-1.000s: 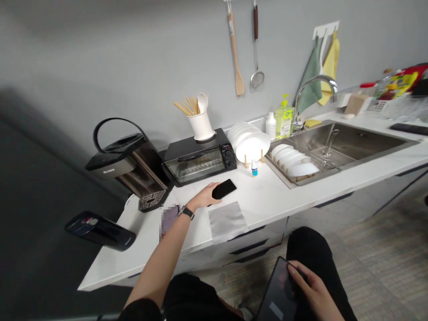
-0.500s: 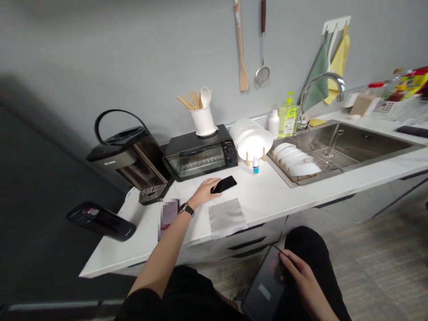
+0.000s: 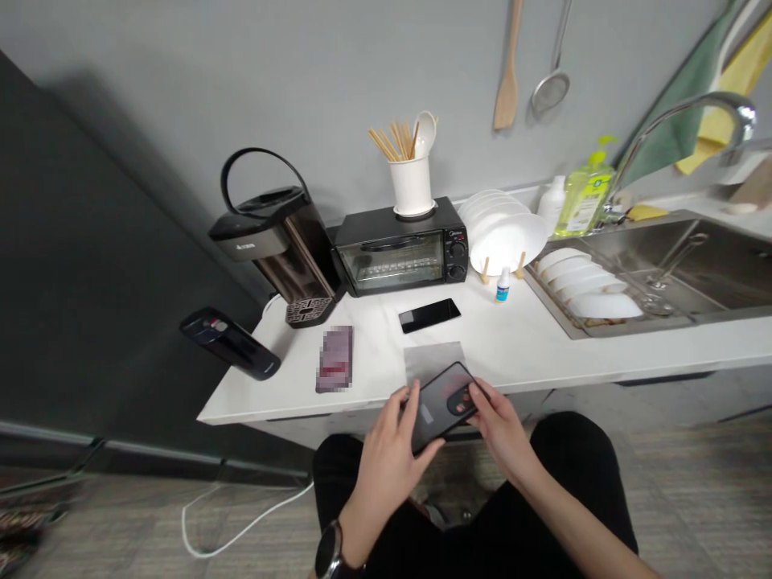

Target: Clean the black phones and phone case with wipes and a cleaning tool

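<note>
Both hands hold a dark translucent phone case [image 3: 437,408] with a round camera area, over the counter's front edge. My left hand [image 3: 395,442], a watch on its wrist, grips the case's left side; whether a phone sits inside cannot be told. My right hand [image 3: 498,422] pinches its right end near the camera area. Behind them a grey cloth [image 3: 434,358] lies on the counter, partly covered by the case. A black phone [image 3: 429,315] lies flat behind the cloth. To the left is a purplish, pixelated phone-shaped object [image 3: 336,358]. A small white-and-blue bottle [image 3: 503,285] stands at right.
On the white counter [image 3: 524,358] stand a dark water dispenser [image 3: 289,249], a toaster oven [image 3: 401,261] with a utensil holder [image 3: 413,186], and racked plates [image 3: 503,237]. A dark bottle-like object [image 3: 232,344] is at far left, the sink [image 3: 717,265] at right.
My left hand has left the black phone on the counter and taken hold of the case. My right hand has raised the case toward the counter edge. The view has shifted left.
</note>
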Tool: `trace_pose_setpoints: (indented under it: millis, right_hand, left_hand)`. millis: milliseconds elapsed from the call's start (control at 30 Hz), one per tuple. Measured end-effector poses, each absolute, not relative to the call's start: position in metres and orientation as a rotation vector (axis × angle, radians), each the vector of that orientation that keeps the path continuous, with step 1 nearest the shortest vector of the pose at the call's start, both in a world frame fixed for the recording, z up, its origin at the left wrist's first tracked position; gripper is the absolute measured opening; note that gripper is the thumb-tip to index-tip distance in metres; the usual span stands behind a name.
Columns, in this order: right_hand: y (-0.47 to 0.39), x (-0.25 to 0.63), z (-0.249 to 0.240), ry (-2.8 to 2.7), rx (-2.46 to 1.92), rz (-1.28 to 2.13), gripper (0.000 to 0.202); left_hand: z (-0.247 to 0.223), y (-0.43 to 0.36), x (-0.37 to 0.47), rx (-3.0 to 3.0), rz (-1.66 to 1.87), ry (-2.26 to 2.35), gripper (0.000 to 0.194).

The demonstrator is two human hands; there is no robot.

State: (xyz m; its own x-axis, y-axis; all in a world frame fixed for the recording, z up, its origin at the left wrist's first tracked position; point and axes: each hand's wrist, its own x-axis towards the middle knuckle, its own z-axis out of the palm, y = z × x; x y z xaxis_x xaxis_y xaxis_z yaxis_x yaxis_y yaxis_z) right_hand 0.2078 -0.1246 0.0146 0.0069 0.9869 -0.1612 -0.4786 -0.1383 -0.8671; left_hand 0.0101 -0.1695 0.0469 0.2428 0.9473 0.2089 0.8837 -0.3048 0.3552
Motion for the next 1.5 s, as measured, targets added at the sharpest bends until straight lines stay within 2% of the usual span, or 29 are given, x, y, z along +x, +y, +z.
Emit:
trace_pose_setpoints:
  millis: [100, 200, 367, 467, 567, 733, 867, 1033, 1167, 1300, 1500]
  right_hand:
    - [-0.106, 0.193, 0.018, -0.937, -0.930, 1.502, 0.051]
    - [-0.085, 0.196, 0.025, -1.296, -0.951, 1.326, 0.053]
    - [-0.051, 0.223, 0.018, -1.898, -1.230, 0.438, 0.046]
    - [-0.040, 0.246, 0.004, -2.008, -1.418, 0.161, 0.029]
    - [-0.040, 0.273, -0.003, -1.991, -1.428, 0.241, 0.019]
    - [-0.056, 0.314, 0.016, -1.561, -1.419, 0.572, 0.030]
    - [-0.061, 0.310, 0.042, -1.368, -1.390, 0.413, 0.032]
    - [-0.041, 0.279, 0.031, -1.738, -1.334, 0.278, 0.021]
    - [-0.031, 0.266, 0.002, -2.013, -1.355, 0.172, 0.028]
    - [-0.039, 0.256, -0.002, -2.107, -1.376, 0.034, 0.035]
    - [-0.050, 0.204, 0.010, -2.218, -1.247, 0.184, 0.038]
  left_hand:
    - [0.047, -0.158, 0.001, 2.396, 0.654, 1.830, 0.100]
    - [0.048, -0.145, -0.008, 2.430, 0.708, 1.898, 0.101]
    - [0.043, -0.116, -0.029, 2.428, 0.761, 2.009, 0.092]
    - [0.036, -0.097, -0.040, 2.477, 0.731, 1.967, 0.088]
    - [0.029, -0.083, -0.044, 2.498, 0.702, 1.850, 0.085]
    - [0.022, -0.066, -0.024, 2.435, 0.684, 1.691, 0.084]
    - [0.020, -0.047, 0.014, 2.419, 0.709, 1.510, 0.086]
    - [0.018, -0.036, 0.029, 2.367, 0.779, 1.454, 0.097]
    - [0.019, -0.042, 0.011, 2.283, 0.773, 1.410, 0.099]
    - [0.021, -0.045, 0.003, 2.210, 0.787, 1.363, 0.102]
    - [0.019, -0.039, 0.006, 2.173, 0.797, 1.386, 0.102]
